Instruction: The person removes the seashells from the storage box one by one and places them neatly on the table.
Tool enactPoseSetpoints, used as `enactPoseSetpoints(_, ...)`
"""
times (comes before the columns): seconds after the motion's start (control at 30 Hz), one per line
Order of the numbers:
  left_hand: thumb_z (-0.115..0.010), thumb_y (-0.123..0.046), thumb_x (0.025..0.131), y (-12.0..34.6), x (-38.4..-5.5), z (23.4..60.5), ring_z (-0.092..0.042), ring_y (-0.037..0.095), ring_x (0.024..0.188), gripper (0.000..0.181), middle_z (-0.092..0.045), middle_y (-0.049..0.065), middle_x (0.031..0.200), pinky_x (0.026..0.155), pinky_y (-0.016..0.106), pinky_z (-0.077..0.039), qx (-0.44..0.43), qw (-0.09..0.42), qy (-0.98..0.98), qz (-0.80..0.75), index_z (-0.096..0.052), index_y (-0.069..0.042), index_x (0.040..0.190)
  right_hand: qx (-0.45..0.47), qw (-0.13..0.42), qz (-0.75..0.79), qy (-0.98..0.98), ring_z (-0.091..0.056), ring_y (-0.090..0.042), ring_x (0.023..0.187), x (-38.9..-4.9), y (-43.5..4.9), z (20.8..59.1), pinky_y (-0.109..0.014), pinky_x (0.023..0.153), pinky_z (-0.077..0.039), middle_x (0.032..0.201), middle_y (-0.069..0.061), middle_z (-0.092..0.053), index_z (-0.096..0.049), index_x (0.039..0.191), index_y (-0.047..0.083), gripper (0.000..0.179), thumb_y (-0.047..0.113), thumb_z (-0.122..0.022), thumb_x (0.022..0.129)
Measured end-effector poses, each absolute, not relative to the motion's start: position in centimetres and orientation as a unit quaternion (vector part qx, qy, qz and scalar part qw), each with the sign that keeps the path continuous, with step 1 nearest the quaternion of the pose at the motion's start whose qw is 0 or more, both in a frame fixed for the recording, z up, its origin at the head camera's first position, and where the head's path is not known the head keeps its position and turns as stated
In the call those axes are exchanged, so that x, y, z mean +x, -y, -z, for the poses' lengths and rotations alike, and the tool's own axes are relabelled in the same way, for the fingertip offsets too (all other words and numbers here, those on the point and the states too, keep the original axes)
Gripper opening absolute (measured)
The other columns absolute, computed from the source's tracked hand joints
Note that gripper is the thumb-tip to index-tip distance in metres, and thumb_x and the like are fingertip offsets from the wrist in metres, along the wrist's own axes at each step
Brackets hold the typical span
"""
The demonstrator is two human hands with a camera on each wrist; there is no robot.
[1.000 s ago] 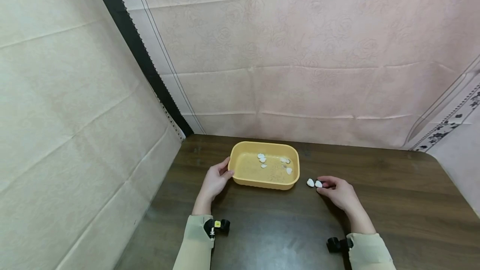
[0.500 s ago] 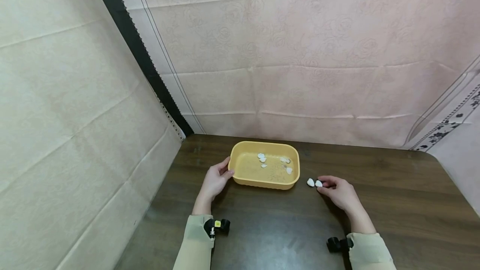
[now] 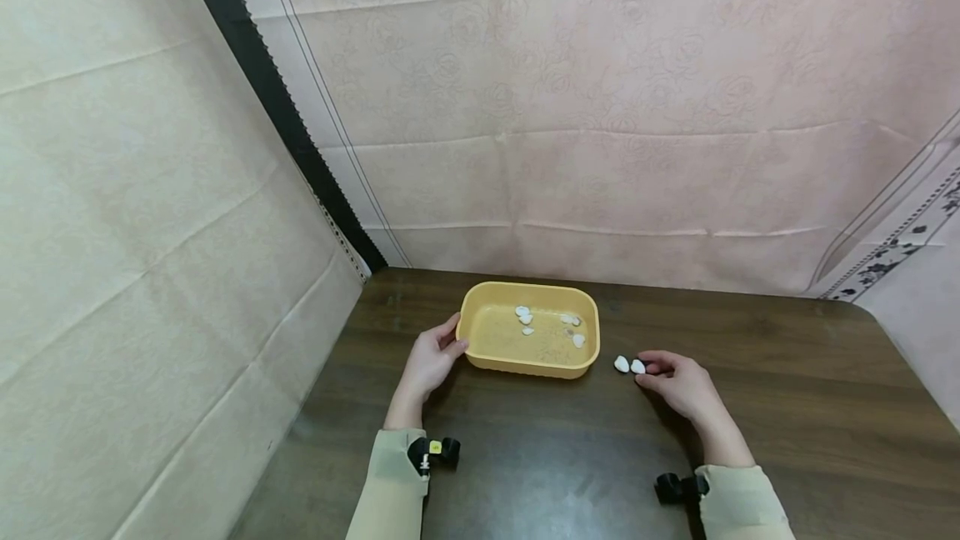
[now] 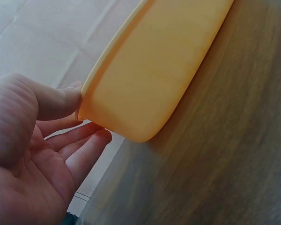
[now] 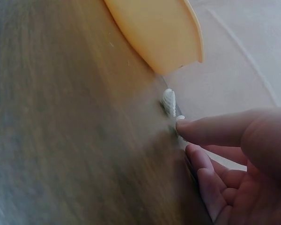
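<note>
A shallow yellow plastic tray (image 3: 527,371) stands on the table, with several small white shells (image 3: 522,312) scattered inside it. My left hand (image 3: 430,363) grips its left end; in the left wrist view the thumb lies over the rim (image 4: 87,84) and the fingers are beneath. To the right of the tray, two white seashells sit side by side on the table. The left one (image 3: 622,364) is untouched and shows ridges in the right wrist view. My right hand (image 3: 681,386) pinches the right seashell (image 3: 637,367) between thumb and fingers; the thumb mostly hides it in the right wrist view.
The dark wood table (image 3: 540,457) carries the tray near its back edge. Pale patterned cloth (image 3: 600,107) hangs behind it, and another sheet (image 3: 187,315) closes off the left side. Black wrist cameras (image 3: 681,488) are strapped to both sleeves.
</note>
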State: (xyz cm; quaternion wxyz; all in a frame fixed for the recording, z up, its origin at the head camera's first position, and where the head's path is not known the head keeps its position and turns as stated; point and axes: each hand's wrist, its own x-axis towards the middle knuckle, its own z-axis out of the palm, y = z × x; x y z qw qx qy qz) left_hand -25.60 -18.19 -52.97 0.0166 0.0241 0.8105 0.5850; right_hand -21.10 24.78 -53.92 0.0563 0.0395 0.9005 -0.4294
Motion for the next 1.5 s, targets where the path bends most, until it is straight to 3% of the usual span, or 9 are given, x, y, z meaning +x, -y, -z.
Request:
enactPoseSetpoints(0.43, -0.067, -0.007, 0.106, 18.0, -25.8, 52.9, -0.051, 0.032, 0.146, 0.056, -0.050, 0.013, 0.162, 0.115, 0.046, -0.047, 0.018, 0.019, -0.811, -0.584, -0.051, -0.006, 0.159, 0.027, 0.045, 0.446, -0.893, -0.064, -0.028, 0.105, -20.9, -25.6, 52.9, -0.033, 0.079, -0.055, 0.117, -0.013, -0.073, -0.065, 0.142, 0.001, 0.048, 0.028, -0.075, 0.103)
enactPoseSetpoints(0.77, -0.068, -0.007, 0.105, 18.0, -25.8, 52.8, -0.052, 0.031, 0.146, 0.057, -0.050, 0.012, 0.163, 0.115, 0.045, -0.047, 0.014, 0.021, -0.810, -0.586, -0.051, -0.007, 0.159, 0.007, -0.017, 0.505, -0.863, -0.064, -0.029, 0.117, -21.5, -22.5, 50.6, -0.023, 0.084, -0.056, 0.132, -0.016, -0.070, -0.067, 0.143, 0.007, 0.047, 0.038, -0.067, 0.107)
enactPoseSetpoints(1.03, -0.067, -0.007, 0.106, 18.1, -25.7, 52.8, -0.053, 0.033, 0.145, 0.056, -0.051, 0.015, 0.161, 0.115, 0.047, -0.047, 0.008, 0.025, -0.808, -0.589, -0.050, -0.008, 0.160, -0.027, -0.055, 0.561, -0.826, -0.064, -0.024, 0.107, -22.9, -17.6, 49.1, -0.019, 0.080, -0.055, 0.123, -0.016, -0.073, -0.072, 0.134, 0.004, 0.033, 0.021, -0.071, 0.106)
enactPoseSetpoints(1.3, -0.067, -0.007, 0.106, 18.0, -25.7, 52.8, -0.055, 0.033, 0.144, 0.056, -0.052, 0.014, 0.161, 0.113, 0.046, -0.049, 0.001, 0.026, -0.806, -0.591, -0.051, -0.008, 0.160, -0.096, -0.023, 0.528, -0.843, -0.069, -0.026, 0.101, -24.5, -12.8, 48.6, -0.036, 0.084, -0.058, 0.115, -0.007, -0.075, -0.077, 0.127, 0.008, 0.026, 0.017, -0.074, 0.103)
enactPoseSetpoints(1.5, -0.067, -0.007, 0.106, 18.0, -25.7, 53.0, -0.055, 0.033, 0.143, 0.056, -0.052, 0.015, 0.160, 0.113, 0.046, -0.048, 0.001, 0.026, -0.807, -0.590, -0.051, -0.009, 0.160, -0.114, 0.011, 0.530, -0.840, -0.068, -0.026, 0.099, -26.1, -10.9, 49.3, -0.032, 0.081, -0.057, 0.113, -0.008, -0.076, -0.077, 0.125, 0.004, 0.025, 0.014, -0.073, 0.102)
